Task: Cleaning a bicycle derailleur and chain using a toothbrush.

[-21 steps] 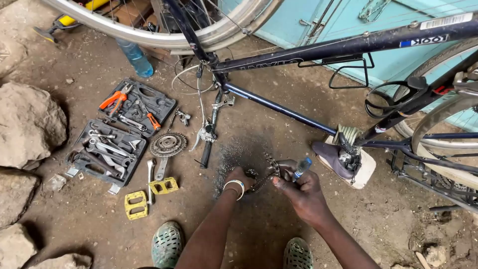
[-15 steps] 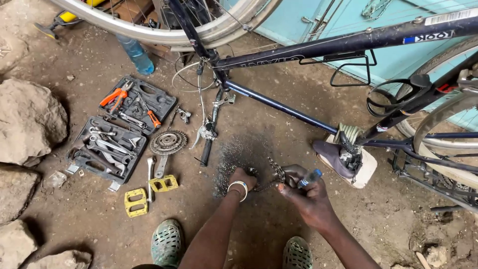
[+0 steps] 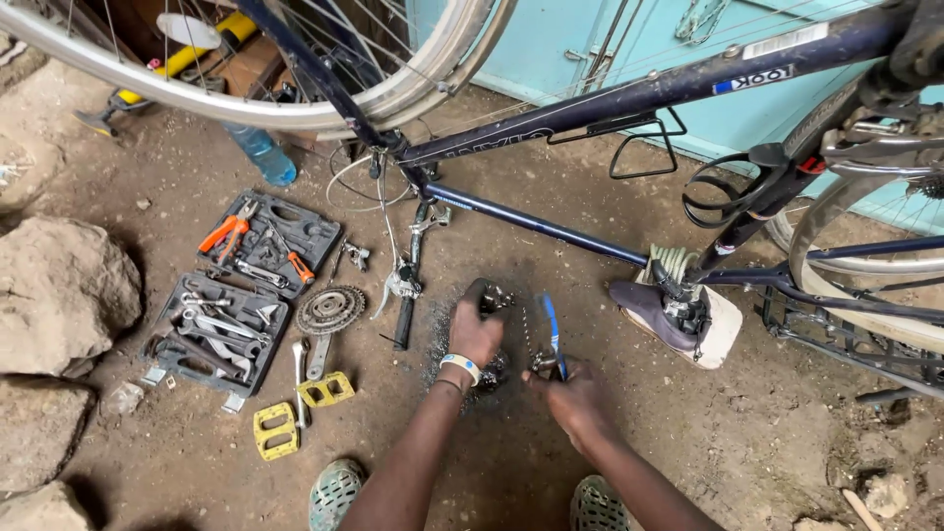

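My left hand [image 3: 475, 332], with a pale wristband, grips a dark metal derailleur part [image 3: 492, 295] on the dirt ground. My right hand [image 3: 568, 391] holds a thin blue-handled tool [image 3: 550, 329], whose tip points at the chain piece [image 3: 526, 329] between the hands. Both hands work low, under the upside-down dark blue bicycle frame [image 3: 610, 98]. My two feet in green sandals sit at the bottom edge.
An open grey tool case [image 3: 221, 329] with wrenches and orange pliers lies left. Beside it are a cassette sprocket [image 3: 329, 310], yellow pedals [image 3: 275, 430], a crank arm [image 3: 408, 285]. Rocks [image 3: 59, 295] line the left; saddle [image 3: 659, 313] and rear wheel stand right.
The left hand has closed over the derailleur part and the right hand has raised the blue tool more upright. The view has come closer to the hands.
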